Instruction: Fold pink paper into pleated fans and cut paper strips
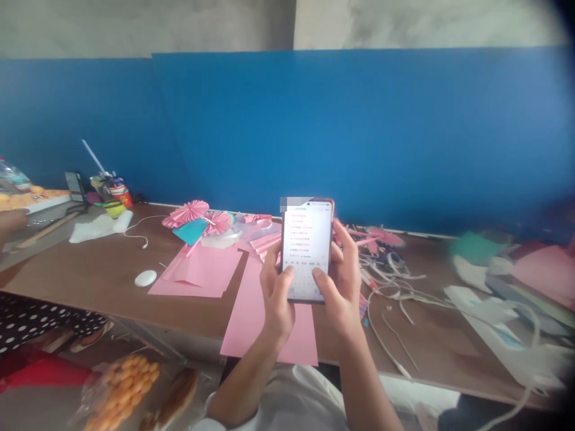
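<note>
I hold a smartphone (307, 239) upright in both hands above the brown table (90, 269). My left hand (275, 296) grips its left edge, thumb resting on the lower screen. My right hand (344, 281) wraps the right edge, its thumb also on the screen's keyboard area. The screen shows a white page with red text lines. Under my hands lies a pink paper sheet (251, 317) that overhangs the table's front edge.
More pink sheets (202, 269), folded pink paper fans (191, 212), a teal piece (192, 230), a white oval object (145, 278) and white paper strips (395, 281) litter the table. A blue board (359, 131) backs it. Another person in dotted fabric (27, 320) sits left. Bagged snacks (123, 383) lie below.
</note>
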`<state>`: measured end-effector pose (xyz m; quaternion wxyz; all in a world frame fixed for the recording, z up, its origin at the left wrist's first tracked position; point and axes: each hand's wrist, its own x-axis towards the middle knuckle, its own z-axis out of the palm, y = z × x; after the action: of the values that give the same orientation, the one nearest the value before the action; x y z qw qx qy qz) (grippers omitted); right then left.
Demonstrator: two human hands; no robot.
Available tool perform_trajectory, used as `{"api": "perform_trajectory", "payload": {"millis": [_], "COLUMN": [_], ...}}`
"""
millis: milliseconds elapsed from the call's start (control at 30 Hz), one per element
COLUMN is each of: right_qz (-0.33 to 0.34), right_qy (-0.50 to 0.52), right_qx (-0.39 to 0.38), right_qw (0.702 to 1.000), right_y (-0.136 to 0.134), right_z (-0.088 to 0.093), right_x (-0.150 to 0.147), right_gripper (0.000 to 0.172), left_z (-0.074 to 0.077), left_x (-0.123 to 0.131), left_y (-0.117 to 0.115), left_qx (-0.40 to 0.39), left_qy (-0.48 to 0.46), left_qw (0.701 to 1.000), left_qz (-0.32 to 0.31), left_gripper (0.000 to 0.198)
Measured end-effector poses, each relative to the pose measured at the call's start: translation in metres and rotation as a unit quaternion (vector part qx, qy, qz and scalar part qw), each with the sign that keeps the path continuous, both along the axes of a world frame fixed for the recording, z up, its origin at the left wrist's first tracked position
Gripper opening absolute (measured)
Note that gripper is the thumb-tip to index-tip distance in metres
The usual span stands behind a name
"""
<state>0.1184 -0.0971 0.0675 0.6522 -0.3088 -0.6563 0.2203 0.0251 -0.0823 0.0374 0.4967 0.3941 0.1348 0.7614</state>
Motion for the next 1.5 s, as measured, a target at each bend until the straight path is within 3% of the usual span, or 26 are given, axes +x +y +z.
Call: {"api": "perform_trajectory", "payload": {"millis": [200,400,600,733,867,967,1167,1500], "right_qz": [-0.043,-0.090,-0.136,-0.075,0.033,0.071,0.095,0.073], "right_qy": [-0.020,-0.133,-0.199,-0.144,-0.056,-0.054,-0.078,-0.129], "right_qx": [0.012,0.066,0.052,0.048,-0.031,-0.073,-0.074,-0.040], "right_qw": [0.999,0.985,0.969,0.986,0.997,0.993,0.990,0.988], "right_y": [0.005,0.010,0.012,0.011,0.006,0.003,0.000,-0.002], "right_z": [0.008,0.022,0.029,0.022,0.009,0.007,0.012,0.009], "right_x": [0.002,0.007,0.004,0.005,0.015,0.025,0.034,0.037], "right_gripper": [0.066,0.057,0.053,0.061,0.075,0.073,0.074,0.076], "left_z": [-0.003,-0.005,-0.008,-0.008,-0.006,-0.004,-0.002,-0.002], "left_x": [0.001,0.001,0.002,0.001,-0.001,-0.002,-0.001,0.000], "left_y": [-0.002,0.001,0.001,0.001,0.002,0.003,0.002,0.000], "left_qx": [-0.021,-0.022,-0.036,-0.048,-0.036,-0.030,-0.024,-0.028], "left_qy": [-0.019,-0.022,-0.006,-0.005,-0.007,-0.005,0.002,-0.004], "left_qw": [1.000,1.000,0.999,0.999,0.999,0.999,0.999,0.999], "left_qz": [-0.013,-0.004,0.014,0.012,0.012,0.030,0.028,0.030], "left_gripper": [0.041,0.041,0.043,0.043,0.039,0.038,0.042,0.039]}}
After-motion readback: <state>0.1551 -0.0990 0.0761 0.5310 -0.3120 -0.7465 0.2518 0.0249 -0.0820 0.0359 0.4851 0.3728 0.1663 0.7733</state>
